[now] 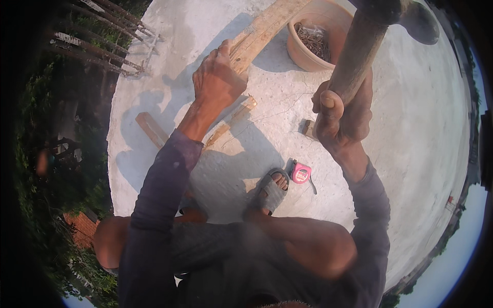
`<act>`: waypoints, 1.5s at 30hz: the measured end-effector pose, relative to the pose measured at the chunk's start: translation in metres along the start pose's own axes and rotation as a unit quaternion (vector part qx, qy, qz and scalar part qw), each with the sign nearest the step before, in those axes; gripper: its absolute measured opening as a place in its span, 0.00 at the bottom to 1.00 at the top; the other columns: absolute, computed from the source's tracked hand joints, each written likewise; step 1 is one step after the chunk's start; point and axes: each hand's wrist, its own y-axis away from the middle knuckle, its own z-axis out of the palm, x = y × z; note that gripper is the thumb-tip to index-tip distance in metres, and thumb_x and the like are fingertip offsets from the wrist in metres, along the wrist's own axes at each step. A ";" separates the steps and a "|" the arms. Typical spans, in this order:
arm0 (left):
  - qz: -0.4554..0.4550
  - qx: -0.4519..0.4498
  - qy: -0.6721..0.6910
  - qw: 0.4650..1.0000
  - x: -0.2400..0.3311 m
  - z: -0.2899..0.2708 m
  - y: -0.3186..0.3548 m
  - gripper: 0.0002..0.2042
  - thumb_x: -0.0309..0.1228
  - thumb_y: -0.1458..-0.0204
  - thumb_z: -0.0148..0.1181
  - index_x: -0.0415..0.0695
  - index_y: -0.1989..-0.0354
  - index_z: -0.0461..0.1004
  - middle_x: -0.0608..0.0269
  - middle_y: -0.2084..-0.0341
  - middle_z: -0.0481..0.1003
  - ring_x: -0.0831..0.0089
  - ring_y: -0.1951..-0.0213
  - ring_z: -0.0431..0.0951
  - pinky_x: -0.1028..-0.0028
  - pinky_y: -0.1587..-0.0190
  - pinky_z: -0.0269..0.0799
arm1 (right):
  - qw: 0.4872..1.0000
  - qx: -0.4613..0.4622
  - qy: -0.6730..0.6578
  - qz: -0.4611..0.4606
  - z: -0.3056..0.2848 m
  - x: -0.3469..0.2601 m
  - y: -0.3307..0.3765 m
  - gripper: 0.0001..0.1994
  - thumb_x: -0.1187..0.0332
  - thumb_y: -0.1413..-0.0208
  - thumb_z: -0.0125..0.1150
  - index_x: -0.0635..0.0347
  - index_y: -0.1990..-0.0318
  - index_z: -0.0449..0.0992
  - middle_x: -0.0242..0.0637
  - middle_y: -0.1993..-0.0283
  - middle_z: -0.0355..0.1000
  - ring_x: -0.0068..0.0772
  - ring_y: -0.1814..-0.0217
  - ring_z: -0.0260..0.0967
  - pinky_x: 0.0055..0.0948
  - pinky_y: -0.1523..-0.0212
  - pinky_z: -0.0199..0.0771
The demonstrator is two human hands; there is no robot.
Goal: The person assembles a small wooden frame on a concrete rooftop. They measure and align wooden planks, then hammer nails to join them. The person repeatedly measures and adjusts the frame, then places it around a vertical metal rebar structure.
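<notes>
My left hand (218, 77) is closed around the near end of a wooden plank (264, 33), which slants away toward the top of the view. Raised close to the camera, my right hand (345, 110) grips the wooden handle of a hammer (359, 56). The hammer's dark metal head is up at the top right, partly cut off by the frame edge. Beyond the hands, partly behind the hammer, a peach-coloured plastic basin (306, 55) holds a heap of nails (313, 40).
A pink tape measure (301, 173) lies by my sandalled foot (272, 191). Pieces of wood (231, 121) lie on the concrete slab (411, 169), and a small wood block (309, 129) sits near my right wrist. Rusty rebar (97, 51) sticks out at the slab's left edge, above greenery.
</notes>
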 end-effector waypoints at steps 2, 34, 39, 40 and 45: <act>-0.013 -0.018 0.006 1.000 0.001 -0.001 -0.003 0.39 0.35 0.51 0.69 0.37 0.30 0.63 0.41 0.47 0.76 0.44 0.44 0.78 0.50 0.43 0.75 | 0.963 -0.166 0.211 0.011 0.008 0.002 -0.003 0.32 0.52 0.34 0.62 0.50 0.27 0.59 0.58 0.59 0.78 0.53 0.68 0.80 0.41 0.70 0.80; 0.011 -0.178 -0.136 0.974 0.013 -0.016 -0.060 0.49 0.41 0.60 0.71 0.45 0.26 0.54 0.44 0.52 0.81 0.49 0.48 0.82 0.55 0.45 0.77 | 0.916 0.015 -0.052 0.397 0.013 0.070 0.181 0.31 0.50 0.34 0.65 0.65 0.35 0.72 0.35 0.72 0.74 0.23 0.72 0.71 0.30 0.68 0.74; 0.004 -0.159 -0.109 0.981 -0.010 -0.030 -0.067 0.46 0.40 0.62 0.75 0.41 0.31 0.62 0.44 0.54 0.81 0.49 0.50 0.83 0.59 0.47 0.78 | 0.898 -0.026 -0.098 0.429 0.031 0.070 0.210 0.34 0.52 0.39 0.70 0.70 0.36 0.71 0.42 0.69 0.78 0.30 0.68 0.76 0.33 0.64 0.77; -0.002 -0.165 -0.092 0.982 -0.013 -0.032 -0.068 0.45 0.39 0.63 0.75 0.40 0.32 0.64 0.44 0.54 0.81 0.49 0.51 0.83 0.60 0.47 0.78 | 0.894 -0.065 -0.080 0.436 0.033 0.069 0.214 0.34 0.53 0.41 0.72 0.70 0.35 0.71 0.43 0.69 0.79 0.33 0.67 0.77 0.34 0.63 0.77; -0.015 -0.192 0.010 0.981 -0.027 -0.043 -0.067 0.42 0.31 0.64 0.77 0.30 0.36 0.66 0.46 0.57 0.82 0.59 0.56 0.84 0.66 0.52 0.79 | 0.901 -0.198 0.060 0.381 0.026 0.086 0.219 0.34 0.55 0.48 0.74 0.60 0.35 0.71 0.52 0.62 0.80 0.54 0.60 0.80 0.45 0.57 0.79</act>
